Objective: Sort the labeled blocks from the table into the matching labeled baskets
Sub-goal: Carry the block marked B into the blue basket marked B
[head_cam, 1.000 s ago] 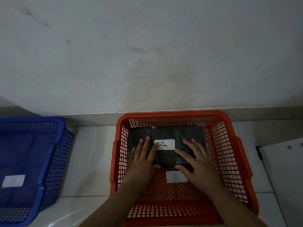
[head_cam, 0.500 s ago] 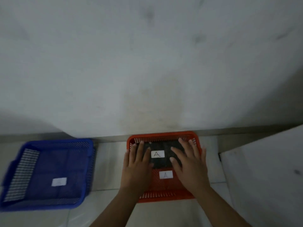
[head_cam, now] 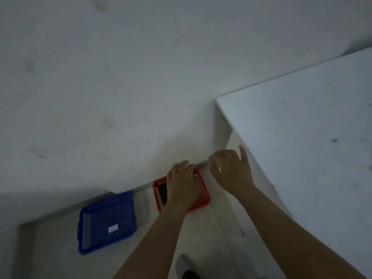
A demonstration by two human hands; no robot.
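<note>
Block (head_cam: 162, 192): one seen, dark, lying inside the orange basket; only a strip at its 9 o'clock side shows, the rest is behind the left hand. Its label cannot be read here.
Orange basket (head_cam: 204, 195): one, on the pale floor against the foot of the wall, at roughly 6 o'clock from frame centre. Its rim shows at the 9, 3 and 5 o'clock sides.
Blue basket (head_cam: 106, 220): one, on the floor at 8 o'clock from the orange basket, apart from it. One white label (head_cam: 113, 228) lies on its bottom; the writing is too blurred to read.
Left hand (head_cam: 182, 185): one, empty, fingers loosely bent, palm down, in front of the orange basket from this view. Whether it touches the basket cannot be told.
Right hand (head_cam: 231, 171): one, empty, fingers spread with one pointing to 12 o'clock, at 2 o'clock from the orange basket and near the table's edge.
Table (head_cam: 302, 141): one, white top, filling the 3 o'clock side of the frame; the visible top carries only faint marks.
Wall (head_cam: 120, 77): one, pale, with smudges, fills the upper frame.
Image quality: dim, motion-blurred.
</note>
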